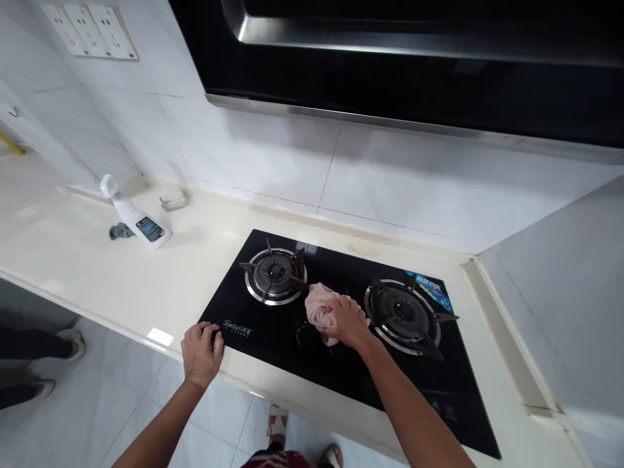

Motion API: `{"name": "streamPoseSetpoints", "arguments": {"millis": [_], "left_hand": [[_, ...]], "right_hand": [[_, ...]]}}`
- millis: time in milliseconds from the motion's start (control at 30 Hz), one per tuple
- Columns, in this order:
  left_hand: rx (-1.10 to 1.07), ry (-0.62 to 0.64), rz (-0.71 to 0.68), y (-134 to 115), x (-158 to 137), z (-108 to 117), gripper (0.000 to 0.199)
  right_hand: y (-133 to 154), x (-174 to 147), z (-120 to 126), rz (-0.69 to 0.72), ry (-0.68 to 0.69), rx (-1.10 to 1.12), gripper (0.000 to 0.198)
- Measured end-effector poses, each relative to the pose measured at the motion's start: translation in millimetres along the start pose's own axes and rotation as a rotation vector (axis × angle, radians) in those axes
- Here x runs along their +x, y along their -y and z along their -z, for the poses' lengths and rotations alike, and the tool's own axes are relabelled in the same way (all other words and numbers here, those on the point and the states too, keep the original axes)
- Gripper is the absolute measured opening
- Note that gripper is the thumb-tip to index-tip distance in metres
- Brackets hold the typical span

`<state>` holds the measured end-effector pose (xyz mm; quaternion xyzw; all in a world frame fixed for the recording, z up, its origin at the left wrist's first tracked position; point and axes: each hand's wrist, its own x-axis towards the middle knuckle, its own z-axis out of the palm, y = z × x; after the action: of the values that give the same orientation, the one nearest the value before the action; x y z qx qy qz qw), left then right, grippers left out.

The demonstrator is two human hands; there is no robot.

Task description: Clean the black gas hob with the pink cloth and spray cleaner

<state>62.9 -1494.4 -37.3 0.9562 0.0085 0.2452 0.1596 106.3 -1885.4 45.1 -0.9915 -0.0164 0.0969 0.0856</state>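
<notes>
My right hand (pixel 347 320) is closed on a bunched pink cloth (pixel 322 305), pressing it on the black glass gas stove (pixel 336 260) between the two burners. The left burner (pixel 275 273) is just beyond the cloth, and the right burner (pixel 402 312) lies close to my right wrist. At the front left corner of the stove, my left hand (pixel 201 351) rests on the counter edge, fingers laid over the corner and holding nothing. The cloth and my hand partly cover the control knobs.
A white spray bottle (pixel 139 221) stands on the counter (pixel 205 227) at left, with a dark rag (pixel 121 231) beside it and a clear dish (pixel 174 199) behind. The black range hood (pixel 390 91) hangs above. Another person's feet (pixel 72 343) show on the floor at left.
</notes>
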Motion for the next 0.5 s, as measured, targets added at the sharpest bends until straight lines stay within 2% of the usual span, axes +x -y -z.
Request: {"name": "streamPoseSetpoints", "arguments": {"millis": [133,267,500], "left_hand": [[0.019,0.0,-0.009,0.8,2.2,-0.5,0.019],[0.047,0.008,-0.009,-0.1,3.9,0.2,0.02],[0.073,0.022,-0.025,1.2,6.4,0.1,0.024]], "right_hand": [[-25.7,-9.7,-7.2,0.022,-0.067,0.051,0.045],[-48.6,-35.8,-21.2,0.075,-0.187,0.021,0.046],[-51.7,-72.1,-36.6,0.003,-0.294,-0.04,0.047]]}}
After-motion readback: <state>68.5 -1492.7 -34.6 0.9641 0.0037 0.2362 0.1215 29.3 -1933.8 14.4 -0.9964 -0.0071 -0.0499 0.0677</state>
